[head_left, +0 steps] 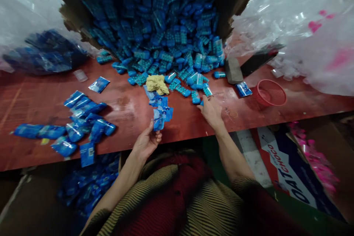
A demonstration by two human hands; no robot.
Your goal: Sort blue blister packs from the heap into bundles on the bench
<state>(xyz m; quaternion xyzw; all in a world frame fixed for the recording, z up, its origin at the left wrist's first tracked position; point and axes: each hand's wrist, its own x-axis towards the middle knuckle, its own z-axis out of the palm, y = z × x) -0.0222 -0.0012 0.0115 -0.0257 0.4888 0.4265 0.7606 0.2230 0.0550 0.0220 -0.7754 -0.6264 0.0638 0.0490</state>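
Observation:
My left hand (148,142) is closed at the table's front edge, with thumb and fingers pinching a small blue printed sachet (158,124). More flat blue sachets (163,112) lie in an overlapping row just beyond it, running up to a crumpled yellow cloth (157,84). On the right, my right hand (212,112) reaches over the table, its thumb and fingers closing around the blue end of a small clear container, mostly hidden by the fingers. Similar containers of blue-green balls (195,97) lie right beside the fingertips, at the front of a large heap (166,40).
The heap spills from a torn cardboard box (76,18). Filled blue packets (85,107) lie on the left of the red table (124,96). To the right are a grey block (233,70), a red basket (271,94) and plastic bags (290,14). A box of blue packets (85,184) stands below.

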